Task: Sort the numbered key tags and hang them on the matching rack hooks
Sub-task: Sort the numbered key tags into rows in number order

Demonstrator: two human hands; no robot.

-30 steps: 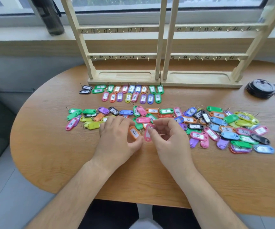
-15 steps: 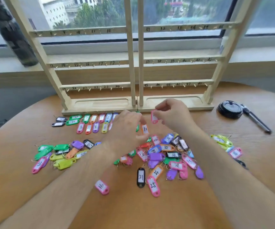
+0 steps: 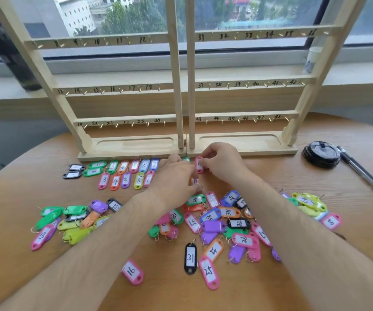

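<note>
Presently we record the right hand [image 3: 221, 162] pinching a pink tag [image 3: 199, 165] just before the base of the rack [image 3: 176, 86], its long axis running toward the rack and its label facing us. The left hand [image 3: 174, 178], fingers curled, grasps an orange tag [image 3: 195, 182] just nearer us, mostly hidden. Left of both hands, 2 sorted rows [image 3: 122, 173] lie on the bench [image 3: 315, 198], tags lengthwise toward the rack. A loose pile [image 3: 226, 221] lies nearer, pointing all ways.

The rack [image 3: 176, 97] stands at the back of the bench [image 3: 13, 209]. Two rows of tags [image 3: 122, 168] lie just before its left half, a loose heap of tags [image 3: 212, 226] nearer the person; a lid [image 3: 321, 153] and a pen [image 3: 360, 168] lie right of the rack
</note>
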